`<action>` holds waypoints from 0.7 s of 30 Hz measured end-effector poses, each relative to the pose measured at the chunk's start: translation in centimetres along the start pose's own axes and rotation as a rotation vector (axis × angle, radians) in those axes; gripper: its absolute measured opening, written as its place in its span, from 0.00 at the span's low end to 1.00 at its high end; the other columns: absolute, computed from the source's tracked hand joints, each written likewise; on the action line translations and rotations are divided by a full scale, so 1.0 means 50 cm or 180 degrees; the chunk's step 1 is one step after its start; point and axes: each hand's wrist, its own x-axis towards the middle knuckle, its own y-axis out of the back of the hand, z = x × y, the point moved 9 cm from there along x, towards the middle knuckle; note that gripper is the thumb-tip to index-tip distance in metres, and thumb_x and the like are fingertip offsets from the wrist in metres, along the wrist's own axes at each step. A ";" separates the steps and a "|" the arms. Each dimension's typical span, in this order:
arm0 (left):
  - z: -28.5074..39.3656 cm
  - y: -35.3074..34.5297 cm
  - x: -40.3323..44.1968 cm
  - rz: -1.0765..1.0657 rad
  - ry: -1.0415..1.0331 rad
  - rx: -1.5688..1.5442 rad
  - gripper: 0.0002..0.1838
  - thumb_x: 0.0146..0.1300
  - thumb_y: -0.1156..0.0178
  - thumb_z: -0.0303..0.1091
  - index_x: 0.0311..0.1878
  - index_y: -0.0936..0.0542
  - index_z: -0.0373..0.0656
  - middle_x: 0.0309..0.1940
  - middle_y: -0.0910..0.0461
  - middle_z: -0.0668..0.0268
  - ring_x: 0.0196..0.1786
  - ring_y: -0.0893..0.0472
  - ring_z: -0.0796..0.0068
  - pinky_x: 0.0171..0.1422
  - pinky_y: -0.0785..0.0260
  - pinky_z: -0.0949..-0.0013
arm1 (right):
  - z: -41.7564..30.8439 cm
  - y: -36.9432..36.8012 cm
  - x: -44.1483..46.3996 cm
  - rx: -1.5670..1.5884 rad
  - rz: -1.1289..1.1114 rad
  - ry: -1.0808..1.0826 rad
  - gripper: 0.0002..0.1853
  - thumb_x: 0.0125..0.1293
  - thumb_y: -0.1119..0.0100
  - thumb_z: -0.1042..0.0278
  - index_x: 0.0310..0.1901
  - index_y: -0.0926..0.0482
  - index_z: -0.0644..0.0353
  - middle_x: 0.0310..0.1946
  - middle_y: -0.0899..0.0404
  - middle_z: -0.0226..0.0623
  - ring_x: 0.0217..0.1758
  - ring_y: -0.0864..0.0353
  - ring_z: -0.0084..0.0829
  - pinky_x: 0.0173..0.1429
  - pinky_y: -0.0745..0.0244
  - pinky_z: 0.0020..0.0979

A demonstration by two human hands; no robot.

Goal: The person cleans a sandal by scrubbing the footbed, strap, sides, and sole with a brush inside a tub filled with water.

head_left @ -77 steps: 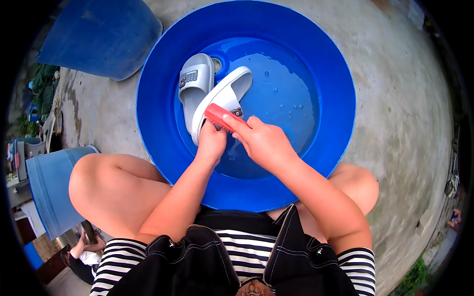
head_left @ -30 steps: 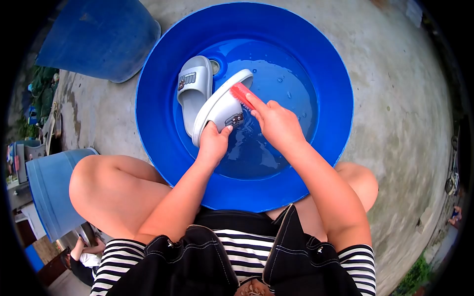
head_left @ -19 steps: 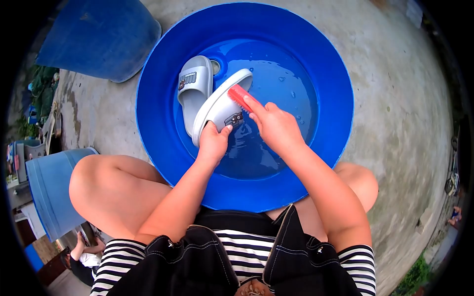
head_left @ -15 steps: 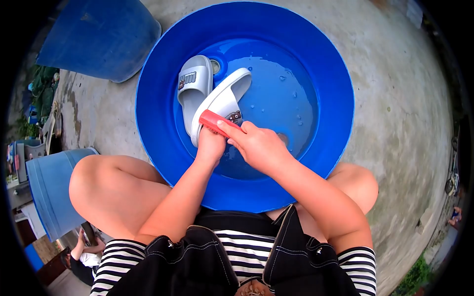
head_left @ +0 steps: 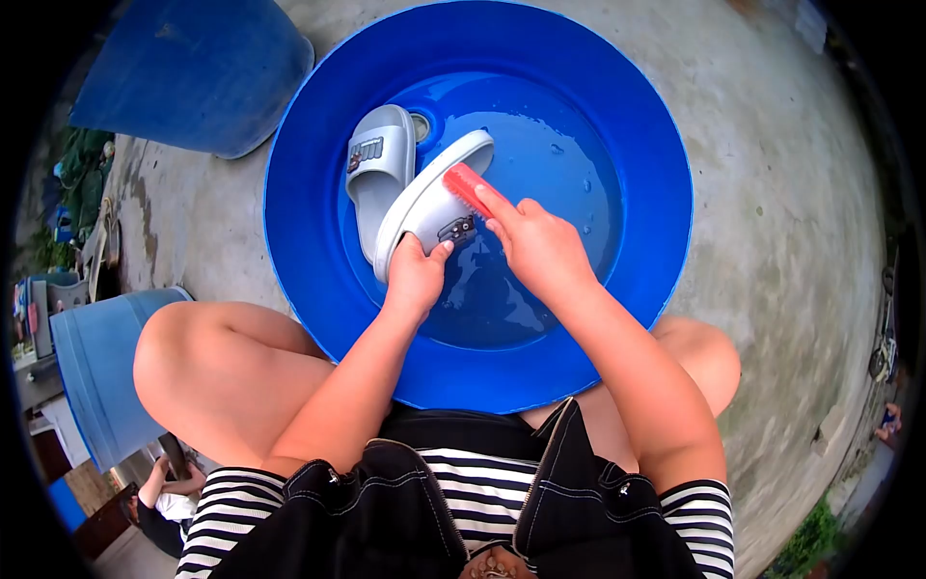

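Note:
My left hand (head_left: 417, 278) grips the near end of a white slide sandal (head_left: 424, 205), which is tilted on its side. A small dark figure decorates its strap. In my right hand (head_left: 542, 245) is a red scrubbing brush (head_left: 467, 187), its bristles against the sandal's strap near the far end. The other slide sandal (head_left: 378, 145), grey-white with a decorated strap, leans beside it on the left. Both sandals are inside a large round blue tub (head_left: 641, 183), with shallow water (head_left: 540, 174) at the bottom.
A big blue barrel (head_left: 193, 72) stands at the upper left, and a lighter blue bucket (head_left: 111, 372) is beside my left knee. Concrete ground (head_left: 781, 222) surrounds the tub. Another person (head_left: 169, 502) is partly seen at the lower left.
My right hand has moved the red brush up and right along the sandal, from its near end to the strap's far part. My left hand still holds the near end.

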 end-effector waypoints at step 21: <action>0.029 0.016 -0.006 0.0100 0.0180 -0.0156 0.23 0.71 0.37 0.23 0.67 0.27 0.31 0.59 0.17 0.53 0.61 0.18 0.63 0.68 0.29 0.64 | 0.261 -0.132 0.021 0.1229 -0.0473 -0.1283 0.29 0.77 0.43 0.59 0.76 0.33 0.52 0.61 0.18 0.57 0.63 0.18 0.52 0.66 0.24 0.46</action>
